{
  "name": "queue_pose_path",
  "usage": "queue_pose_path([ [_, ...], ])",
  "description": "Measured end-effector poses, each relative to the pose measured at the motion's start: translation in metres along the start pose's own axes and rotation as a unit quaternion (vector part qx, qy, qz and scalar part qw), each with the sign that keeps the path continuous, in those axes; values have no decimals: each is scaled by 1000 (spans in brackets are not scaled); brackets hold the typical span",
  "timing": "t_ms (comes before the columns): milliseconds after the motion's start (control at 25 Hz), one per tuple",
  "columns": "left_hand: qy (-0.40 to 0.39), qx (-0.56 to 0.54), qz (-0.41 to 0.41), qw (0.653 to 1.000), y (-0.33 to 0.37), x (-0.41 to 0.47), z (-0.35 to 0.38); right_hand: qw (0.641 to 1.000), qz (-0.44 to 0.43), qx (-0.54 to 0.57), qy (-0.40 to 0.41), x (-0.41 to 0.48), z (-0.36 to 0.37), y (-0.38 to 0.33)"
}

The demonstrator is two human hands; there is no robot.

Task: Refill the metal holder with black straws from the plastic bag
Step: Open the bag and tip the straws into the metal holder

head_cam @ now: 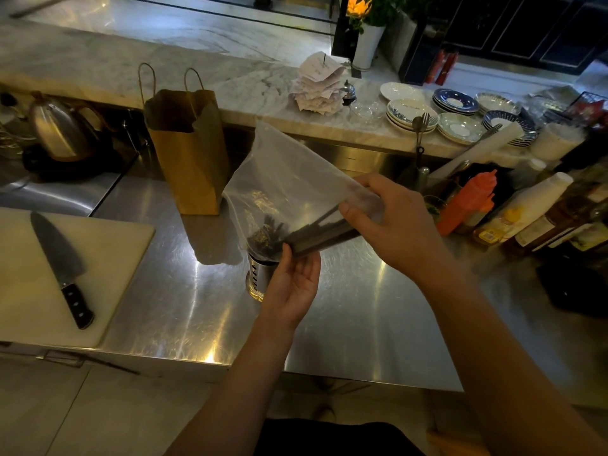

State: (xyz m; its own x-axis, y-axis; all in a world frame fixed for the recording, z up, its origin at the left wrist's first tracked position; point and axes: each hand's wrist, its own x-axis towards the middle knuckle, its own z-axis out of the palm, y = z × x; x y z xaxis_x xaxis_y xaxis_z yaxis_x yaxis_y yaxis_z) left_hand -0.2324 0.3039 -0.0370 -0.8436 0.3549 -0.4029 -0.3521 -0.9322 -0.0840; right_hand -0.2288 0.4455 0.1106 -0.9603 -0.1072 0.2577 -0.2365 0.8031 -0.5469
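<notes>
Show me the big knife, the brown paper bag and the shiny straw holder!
knife [57, 248]: head view, middle of its blade.
brown paper bag [192, 169]: head view, its front side.
metal holder [258, 274]: head view, its slotted wall.

Black straws [316, 230] show through the cloudy clear plastic bag [283, 172]; the metal holder [258, 274] is silver with rows of slots. The paper bag [189, 153] is brown, a squeeze bottle [467, 202] orange, the saucers [455, 102] blue-rimmed.
</notes>
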Motion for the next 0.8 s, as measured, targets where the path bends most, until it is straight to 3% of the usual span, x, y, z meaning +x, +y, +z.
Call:
queue_pose_path([
  [400,10,31,-3,999,2,2,-4,1000,4,-6,5,0,3,-3],
  [640,77,170,-9,982,21,-11,-14,1000,7,-13,-10,8,-1,-5],
  [800,140,309,53,939,54,-18,-22,1000,6,-10,-22,15,-3,-10],
])
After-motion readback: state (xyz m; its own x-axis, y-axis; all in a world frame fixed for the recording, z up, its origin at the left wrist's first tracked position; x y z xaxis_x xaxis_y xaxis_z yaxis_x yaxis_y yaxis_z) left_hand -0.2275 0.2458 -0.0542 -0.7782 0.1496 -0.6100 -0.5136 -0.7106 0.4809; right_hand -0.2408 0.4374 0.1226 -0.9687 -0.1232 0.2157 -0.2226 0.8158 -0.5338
